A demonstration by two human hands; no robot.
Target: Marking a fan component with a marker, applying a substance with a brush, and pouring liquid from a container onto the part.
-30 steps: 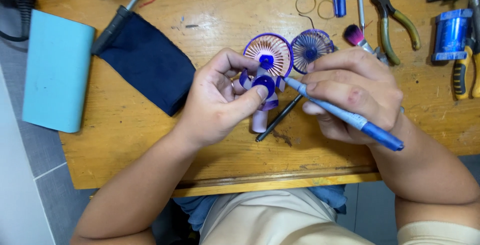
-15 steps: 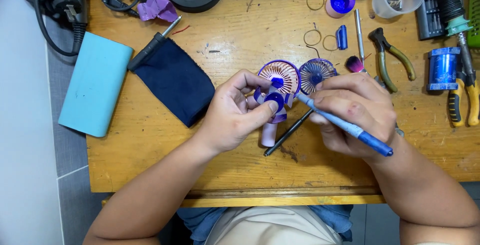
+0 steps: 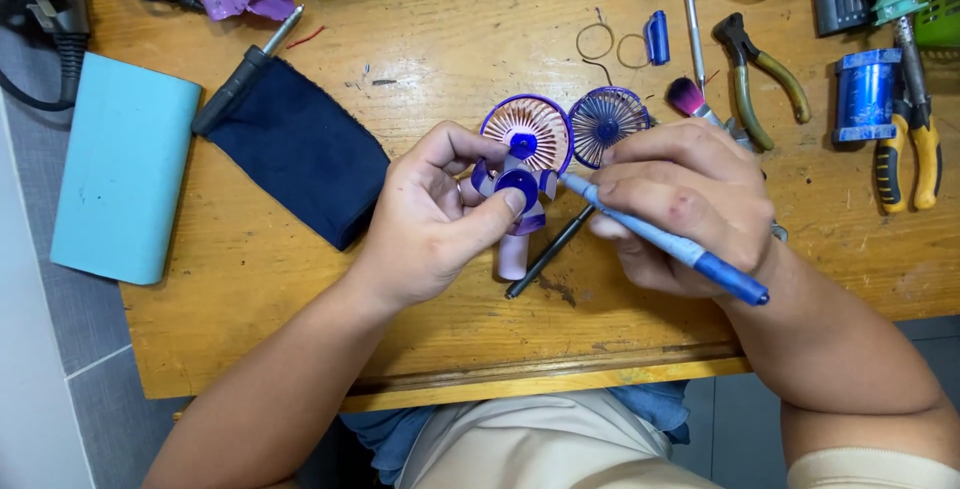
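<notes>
Purple fan blade (image 3: 517, 186) pinched in left hand (image 3: 432, 219), right hand (image 3: 690, 204) gripping blue pen (image 3: 665, 240), grille (image 3: 607, 126) perhaps loose beside.

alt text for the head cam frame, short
Over a wooden workbench, a person's left hand pinches a blue fan blade of a small handheld fan, while the right hand holds a blue pen-like tool to it. Pliers, a dark pouch and a detached fan grille lie around.

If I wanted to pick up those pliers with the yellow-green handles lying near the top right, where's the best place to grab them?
Probably by the two handles of the pliers, coming straight down from above. They lie flat on the wooden table, handles splayed toward the right with a gap between them for fingers. The dark jaw end points up-left, close to a metal rod, so it is more crowded.
</notes>
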